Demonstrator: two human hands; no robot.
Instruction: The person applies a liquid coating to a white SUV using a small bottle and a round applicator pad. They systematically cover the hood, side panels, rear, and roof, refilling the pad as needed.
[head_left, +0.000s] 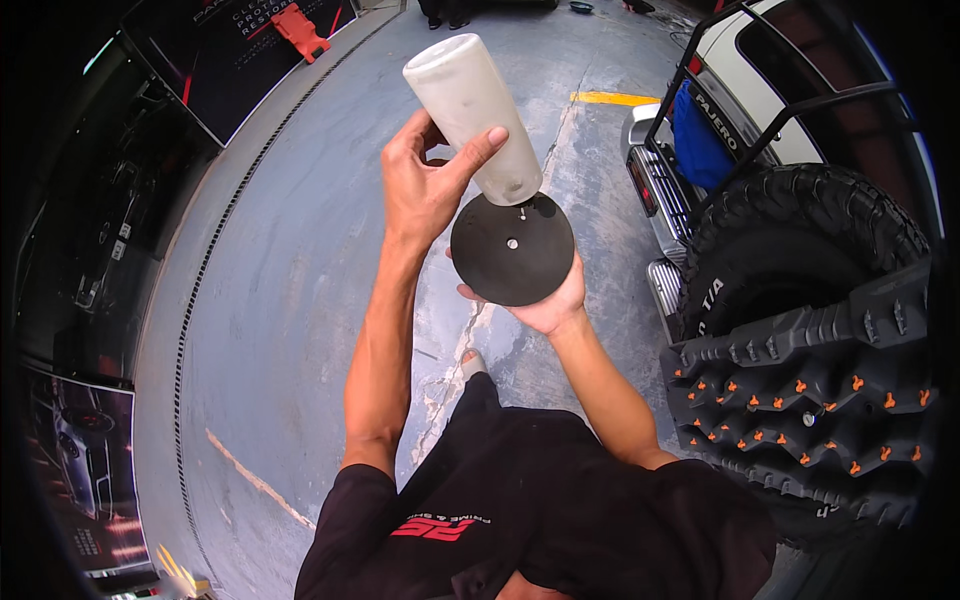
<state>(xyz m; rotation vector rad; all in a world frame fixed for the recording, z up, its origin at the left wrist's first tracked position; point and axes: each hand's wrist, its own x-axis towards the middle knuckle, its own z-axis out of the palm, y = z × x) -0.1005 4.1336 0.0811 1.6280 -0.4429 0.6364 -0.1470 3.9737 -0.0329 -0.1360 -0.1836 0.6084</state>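
Note:
A whitish translucent plastic bottle (480, 120) is gripped in my left hand (427, 176), its thumb across the near side. The bottle is tilted with its base up and away from me, and its lower end is over the far rim of a round black foam polishing pad (512, 262). My right hand (559, 300) supports that pad from beneath, face up, with most of the fingers hidden under it. The pad has a small hole in its centre. A small white blob of liquid (523, 214) shows on its face near the bottle's lower end.
Close on my right stands a white SUV (795, 67) with a spare tyre (802, 217), black tubular rack and orange-studded recovery board (802, 412). A blue cloth (697, 139) hangs there. A drain grate (225, 217) and banners (225, 67) are left; a person's feet (446, 22) show far ahead.

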